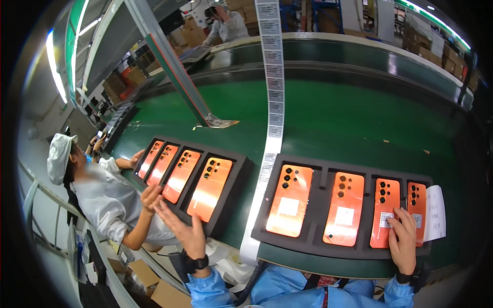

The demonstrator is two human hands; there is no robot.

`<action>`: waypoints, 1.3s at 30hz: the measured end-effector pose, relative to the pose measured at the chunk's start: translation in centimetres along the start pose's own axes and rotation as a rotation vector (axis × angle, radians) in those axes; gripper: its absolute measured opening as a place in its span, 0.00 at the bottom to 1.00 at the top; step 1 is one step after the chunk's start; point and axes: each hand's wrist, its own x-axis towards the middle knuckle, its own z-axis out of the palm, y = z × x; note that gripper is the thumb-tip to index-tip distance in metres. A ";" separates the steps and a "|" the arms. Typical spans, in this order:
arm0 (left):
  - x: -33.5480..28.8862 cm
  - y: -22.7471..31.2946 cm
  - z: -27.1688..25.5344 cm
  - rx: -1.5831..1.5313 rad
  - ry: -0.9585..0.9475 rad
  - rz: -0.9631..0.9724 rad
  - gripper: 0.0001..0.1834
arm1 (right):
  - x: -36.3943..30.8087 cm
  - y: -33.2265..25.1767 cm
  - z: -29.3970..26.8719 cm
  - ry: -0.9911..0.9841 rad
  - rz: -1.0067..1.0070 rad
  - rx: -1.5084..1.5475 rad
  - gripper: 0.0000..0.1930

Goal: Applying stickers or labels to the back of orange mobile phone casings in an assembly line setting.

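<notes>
In front of me, a dark foam tray (317, 197) holds several orange phones, backs up, each with a white label. My right hand (403, 238) rests on the orange phone (385, 197) third from the left, fingers extended at its white label (385, 220). My left hand (181, 228) has its fingers stretched out and holds nothing. It is at the near edge of another dark foam tray (237, 177), beside a co-worker's hand (150, 197). The orange phones (211, 187) in that tray show no white labels.
A long strip of printed labels (276, 92) hangs down between the trays onto the green conveyor belt (328, 113). A handwritten paper (436, 213) lies at the right tray's end. A metal post (174, 69) stands beyond the left tray. A white-capped co-worker (102, 200) is at left.
</notes>
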 end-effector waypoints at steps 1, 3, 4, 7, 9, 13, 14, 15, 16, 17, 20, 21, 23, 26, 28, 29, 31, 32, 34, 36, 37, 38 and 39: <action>-0.2 -1.1 0.4 -0.097 -0.006 -0.055 0.45 | -0.1 0.1 0.1 0.024 -0.012 0.010 0.12; -1.1 -4.0 1.8 -0.529 -0.003 -0.313 0.47 | 0.0 0.1 0.0 0.040 -0.030 -0.021 0.12; -0.6 -3.3 1.9 -0.536 -0.012 -0.314 0.47 | 0.0 -0.1 -0.1 0.069 -0.082 -0.070 0.11; 1.3 -0.3 1.5 -0.942 -0.036 -0.766 0.49 | 0.1 -1.7 -1.2 0.107 -0.157 -0.044 0.12; 1.6 0.3 1.3 -1.047 0.030 -0.751 0.51 | 0.2 -3.7 -1.8 0.114 -0.186 0.035 0.12; 2.2 0.4 -1.9 -1.152 0.131 -0.809 0.50 | 0.2 -8.0 -0.7 -0.333 -0.326 0.773 0.14; 2.3 0.2 -3.4 -1.222 0.051 -0.787 0.49 | 0.5 -8.9 0.0 -0.484 -0.342 0.882 0.18; 1.9 0.6 -4.6 -1.255 0.079 -0.811 0.47 | 0.8 -9.8 1.1 -0.637 -0.356 0.990 0.22; 1.4 1.7 -6.0 -1.373 0.048 -0.789 0.41 | 0.7 -10.8 2.7 -0.804 -0.238 1.250 0.27; 0.9 3.0 -7.1 -1.495 0.003 -0.766 0.36 | 0.4 -11.7 4.2 -0.955 -0.103 1.507 0.34; -2.0 6.3 -9.2 -1.627 -0.140 -0.769 0.33 | 0.3 -15.1 7.6 -1.129 0.156 1.862 0.40; -3.7 7.7 -8.6 -1.603 -0.159 -0.740 0.34 | -0.2 -15.5 8.9 -1.123 0.244 1.925 0.42; -6.4 9.3 -9.5 -1.488 -0.312 -0.619 0.36 | -0.4 -17.7 10.2 -0.996 0.268 2.073 0.41; -9.6 11.6 -10.5 -1.394 -0.324 -0.961 0.50 | 0.0 -18.1 9.5 -0.627 0.529 1.989 0.32; -11.0 10.8 -9.5 -1.420 -0.322 -1.005 0.49 | -0.6 -17.0 9.7 -0.510 0.519 1.933 0.29; -11.4 9.1 -9.4 -1.354 -0.354 -0.924 0.44 | -0.8 -16.6 9.0 -0.474 0.527 1.930 0.29; -10.0 5.9 -8.6 -1.393 -0.017 -0.903 0.29 | -0.9 -15.0 6.5 -0.474 0.401 1.909 0.32; -8.4 3.1 -8.8 -1.672 -0.134 -0.938 0.22 | -0.8 -13.9 4.3 -0.473 0.458 1.901 0.32; -5.4 -0.2 -8.7 -1.812 -0.119 -1.043 0.15 | -0.5 -11.5 -0.1 -0.466 0.479 1.860 0.32; -3.6 -0.4 -8.3 -1.870 -0.116 -1.039 0.17 | -1.0 -8.5 -3.3 -0.347 0.525 1.731 0.34; -3.5 -0.5 -7.4 -1.880 -0.125 -1.049 0.17 | -1.3 -7.7 -4.8 -0.259 0.514 1.675 0.37; -3.4 -0.4 -6.9 -1.864 -0.207 -0.980 0.19 | -1.7 -6.2 -5.8 -0.217 0.499 1.605 0.39; -3.5 -0.3 -6.7 -1.842 -0.281 -0.910 0.23 | -1.7 -5.5 -7.2 -0.117 0.512 1.547 0.40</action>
